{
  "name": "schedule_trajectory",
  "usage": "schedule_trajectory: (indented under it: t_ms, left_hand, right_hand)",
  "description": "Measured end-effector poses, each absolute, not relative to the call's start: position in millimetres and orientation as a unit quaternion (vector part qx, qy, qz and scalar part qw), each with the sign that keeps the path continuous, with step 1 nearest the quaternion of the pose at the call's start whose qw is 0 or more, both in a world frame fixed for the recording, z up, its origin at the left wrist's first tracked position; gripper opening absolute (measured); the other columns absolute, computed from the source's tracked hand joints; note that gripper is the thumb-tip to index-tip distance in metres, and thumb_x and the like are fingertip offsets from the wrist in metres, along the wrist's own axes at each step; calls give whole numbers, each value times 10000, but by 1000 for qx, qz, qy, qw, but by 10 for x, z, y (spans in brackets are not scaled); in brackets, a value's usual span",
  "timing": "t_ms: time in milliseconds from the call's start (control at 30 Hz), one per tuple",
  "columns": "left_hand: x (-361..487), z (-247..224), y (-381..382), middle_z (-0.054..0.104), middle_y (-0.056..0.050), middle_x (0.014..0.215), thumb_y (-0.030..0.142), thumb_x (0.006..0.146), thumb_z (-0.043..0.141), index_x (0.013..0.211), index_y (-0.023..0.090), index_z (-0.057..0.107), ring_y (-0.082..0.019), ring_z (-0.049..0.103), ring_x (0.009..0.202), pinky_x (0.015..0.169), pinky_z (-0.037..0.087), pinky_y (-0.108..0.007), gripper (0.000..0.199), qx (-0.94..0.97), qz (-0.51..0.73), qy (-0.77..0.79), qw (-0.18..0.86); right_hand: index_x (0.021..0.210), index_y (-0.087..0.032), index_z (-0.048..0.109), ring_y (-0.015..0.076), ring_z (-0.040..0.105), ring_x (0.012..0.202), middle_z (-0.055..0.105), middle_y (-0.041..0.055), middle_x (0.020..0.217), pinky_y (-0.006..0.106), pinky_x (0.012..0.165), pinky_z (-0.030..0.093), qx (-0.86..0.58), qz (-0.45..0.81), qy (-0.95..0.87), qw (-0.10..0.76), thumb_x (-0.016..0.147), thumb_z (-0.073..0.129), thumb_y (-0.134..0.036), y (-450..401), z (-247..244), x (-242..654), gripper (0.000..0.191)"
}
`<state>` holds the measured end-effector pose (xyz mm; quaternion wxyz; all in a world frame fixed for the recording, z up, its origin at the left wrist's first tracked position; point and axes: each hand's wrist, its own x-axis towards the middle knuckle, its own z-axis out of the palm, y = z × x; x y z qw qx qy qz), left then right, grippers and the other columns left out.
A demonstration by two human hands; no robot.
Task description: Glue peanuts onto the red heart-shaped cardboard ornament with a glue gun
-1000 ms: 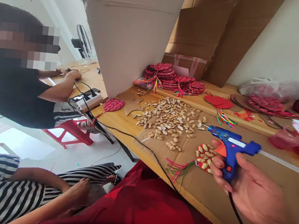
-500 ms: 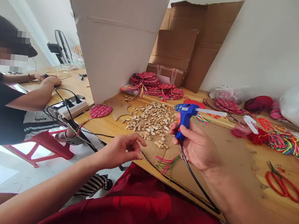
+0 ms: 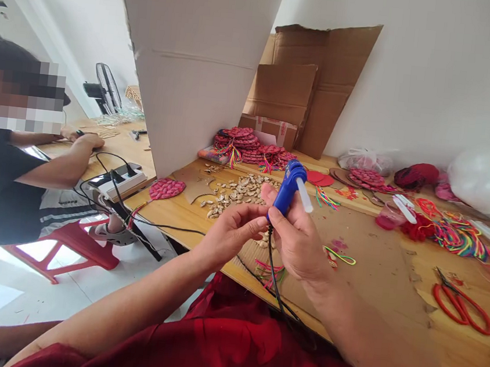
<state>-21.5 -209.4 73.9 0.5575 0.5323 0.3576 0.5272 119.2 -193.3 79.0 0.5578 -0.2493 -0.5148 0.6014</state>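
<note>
A blue hot glue gun (image 3: 286,192) is held upright over the work table, a white glue stick poking out of its back toward me. My right hand (image 3: 302,245) wraps around its handle, thumb on the near side. The fingers of my left hand (image 3: 234,229) are closed against the lower handle, their tips partly hidden. From the handle's base a black cord (image 3: 272,262) hangs toward my lap. Behind both hands lies a heap of peanut shells (image 3: 244,189), partly covered by them. A green and yellow looped cord (image 3: 344,258) rests beside my right wrist.
Red-handled scissors (image 3: 464,306) lie at the right. Pink braided discs (image 3: 238,139) are stacked at the back; another disc (image 3: 167,189) sits left, near a power strip (image 3: 125,182). Colourful cords (image 3: 462,238) lie at the right. A co-worker (image 3: 5,170) sits at the left.
My left hand has moved right and up to the glue gun's handle. The glue gun has turned, its glue stick now pointing toward me, and shifted slightly left.
</note>
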Motion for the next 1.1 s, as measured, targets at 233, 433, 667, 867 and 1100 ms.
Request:
schedule_trajectory:
  t_ms: [233, 433, 667, 867, 1100]
  left_hand:
    - [-219, 736, -2089, 655, -11, 842, 422, 748, 860, 982, 142, 688, -114, 628, 740, 683, 561, -253, 404, 426, 540, 313, 655]
    - [-319, 761, -2088, 649, 21, 759, 345, 737, 878, 925, 157, 627, -102, 642, 635, 606, 562, -233, 365, 421, 553, 272, 666]
    - [-1111, 1178, -2081, 688, -14, 848, 266, 727, 871, 956, 146, 623, -77, 628, 655, 602, 516, -184, 359, 458, 611, 359, 537]
    - [-1857, 1924, -2192, 605, 41, 856, 117, 958, 537, 1282, 19, 573, 26, 555, 691, 812, 431, -272, 341, 570, 580, 559, 160]
    - [-2214, 2149, -2039, 682, 5, 789, 269, 817, 675, 1205, 204, 726, -130, 628, 689, 861, 559, -358, 397, 529, 440, 697, -202]
  right_hand:
    - [1427, -395, 487, 208, 412, 1465, 505, -9, 1548, 472, 1211, 344, -240, 648, -497, 524, 907, 649, -332, -1917, 779, 1072, 548]
    - [1411, -388, 484, 224, 628, 1170, 590, 11, 1444, 379, 839, 574, -262, 671, -512, 467, 880, 682, -414, -1911, 884, 1045, 568]
    - [1406, -265, 522, 247, 636, 1176, 697, 86, 1245, 447, 1014, 486, -356, 597, -630, 347, 929, 568, -563, -1977, 498, 1185, 565]
    - [1211, -230, 703, 300, 644, 1143, 718, 114, 1228, 469, 1007, 463, -357, 401, -826, 172, 926, 581, -431, -2208, 350, 1217, 369]
    - [1184, -214, 730, 203, 706, 995, 769, 61, 1125, 322, 920, 517, -185, 555, -809, 60, 980, 509, -423, -2306, 363, 997, 366]
